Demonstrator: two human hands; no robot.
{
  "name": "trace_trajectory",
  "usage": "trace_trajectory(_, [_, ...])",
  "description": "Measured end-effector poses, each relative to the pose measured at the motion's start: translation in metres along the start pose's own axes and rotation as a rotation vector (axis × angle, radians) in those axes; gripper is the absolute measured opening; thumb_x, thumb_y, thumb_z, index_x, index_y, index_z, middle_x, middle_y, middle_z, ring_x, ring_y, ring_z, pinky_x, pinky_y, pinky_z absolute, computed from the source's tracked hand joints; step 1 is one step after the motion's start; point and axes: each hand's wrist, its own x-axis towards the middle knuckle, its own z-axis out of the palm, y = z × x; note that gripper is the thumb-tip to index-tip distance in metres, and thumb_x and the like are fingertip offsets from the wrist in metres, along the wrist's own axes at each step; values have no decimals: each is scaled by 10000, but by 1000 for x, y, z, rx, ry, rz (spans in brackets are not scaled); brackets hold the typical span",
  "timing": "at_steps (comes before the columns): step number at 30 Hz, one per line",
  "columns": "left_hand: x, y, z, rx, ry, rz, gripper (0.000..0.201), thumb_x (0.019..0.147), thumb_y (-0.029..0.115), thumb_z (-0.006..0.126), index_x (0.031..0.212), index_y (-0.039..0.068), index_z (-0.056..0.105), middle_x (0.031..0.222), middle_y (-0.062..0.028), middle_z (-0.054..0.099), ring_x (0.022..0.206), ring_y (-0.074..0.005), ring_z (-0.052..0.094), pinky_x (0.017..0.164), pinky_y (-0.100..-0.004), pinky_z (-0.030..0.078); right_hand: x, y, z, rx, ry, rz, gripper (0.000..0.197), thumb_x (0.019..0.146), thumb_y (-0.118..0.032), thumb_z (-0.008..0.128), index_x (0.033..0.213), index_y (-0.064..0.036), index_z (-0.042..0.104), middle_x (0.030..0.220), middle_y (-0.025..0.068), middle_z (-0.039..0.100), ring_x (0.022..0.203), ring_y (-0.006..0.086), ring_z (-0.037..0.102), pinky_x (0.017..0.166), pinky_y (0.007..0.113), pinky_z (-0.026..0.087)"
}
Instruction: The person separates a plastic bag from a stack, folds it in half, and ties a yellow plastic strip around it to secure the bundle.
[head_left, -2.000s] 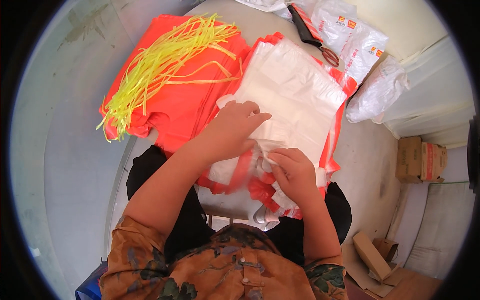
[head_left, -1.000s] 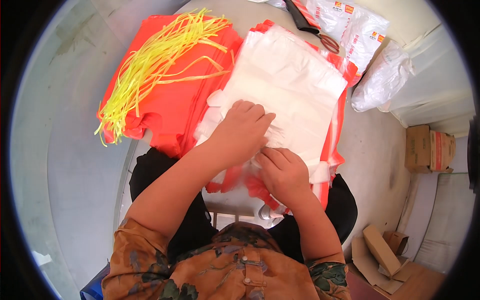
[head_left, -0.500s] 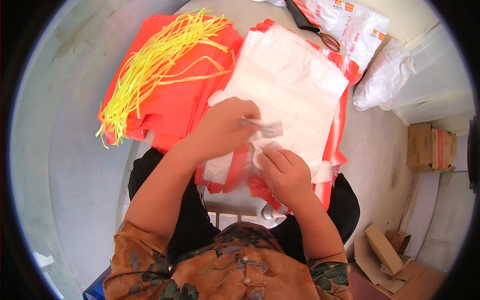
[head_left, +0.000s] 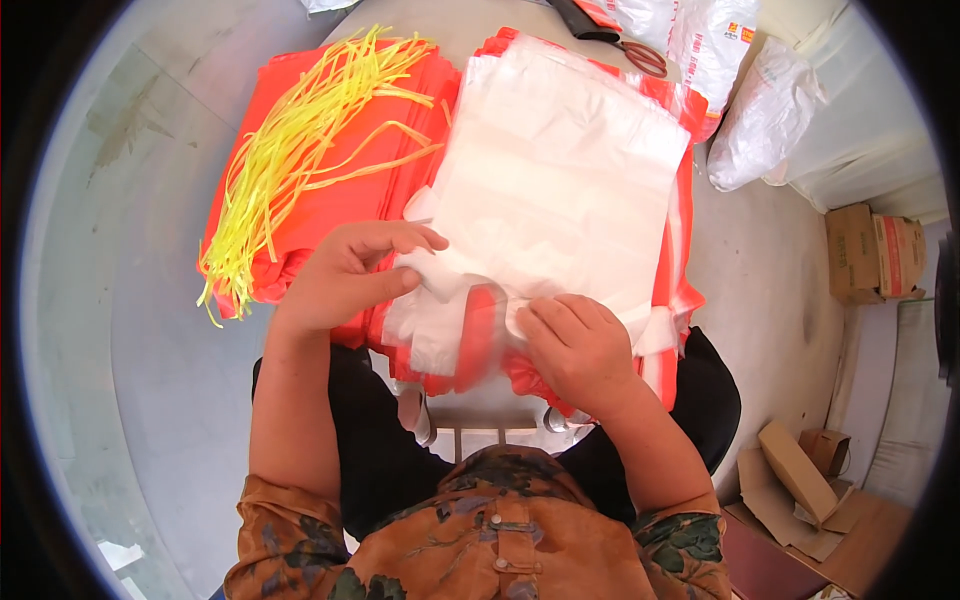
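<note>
A stack of white plastic bags [head_left: 560, 170] with red edges lies on the table in front of me. At its near left corner is my left hand [head_left: 360, 275], thumb and fingers apart, beside a raised white flap of the top bag; the thumb tip looks close to or touching it. My right hand [head_left: 575, 345] is closed, fingertips pinching the bag's near edge. A red strip between the hands is blurred. To the left, a stack of red plastic bags [head_left: 265, 210] carries a loose bunch of yellow plastic strips [head_left: 290, 150].
Red-handled scissors [head_left: 645, 60] lie beyond the white stack, near a black item [head_left: 582, 18]. White plastic packages [head_left: 765, 115] stand at the far right. Cardboard boxes [head_left: 855, 255] sit at the right, with flattened cardboard [head_left: 790, 500] lower down. My knees are under the near edge.
My left hand has moved left, away from the right hand, and its fingers have spread. My right hand keeps its pinch at nearly the same spot. The view has shifted slightly.
</note>
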Motion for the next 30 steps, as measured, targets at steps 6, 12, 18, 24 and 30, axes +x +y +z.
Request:
trace_trajectory(6, [28,6,36,252,12,113,157,901,16,729,1057,29,741,1076,-63,717,1064,-187,651,903,-355,510,0,-2,2,-18,8,-23,383,661,-145,678,1030,-48,650,922,57,576,858,219,616,749,327,529])
trace_trajectory(12, [61,-15,82,962,4,285,151,843,123,736,989,88,738,847,-115,703,836,-316,682,722,-427,543,-4,-3,1,-83,-1,-68,374,662,-156,663,1019,-47,668,900,48,555,815,218,581,697,328,505])
trace_trajectory(18, [71,-22,91,1072,-68,281,212,815,120,747,1024,91,729,905,-100,707,845,-315,684,727,-431,545,-3,0,3,18,56,-27,359,664,-137,685,1012,-52,691,931,53,600,824,234,593,692,341,502])
trace_trajectory(24, [69,-19,89,807,165,404,216,813,-33,663,1010,51,698,998,-134,687,937,-345,667,807,-401,550,0,7,-1,166,73,83,292,696,-78,698,988,-61,699,923,63,650,818,259,620,707,359,516])
trace_trajectory(30, [51,-7,74,888,119,376,132,763,-7,660,881,37,698,921,-79,677,996,-313,644,823,-412,545,7,11,-6,251,118,183,173,787,-16,775,953,-45,736,881,71,699,767,266,638,667,367,530])
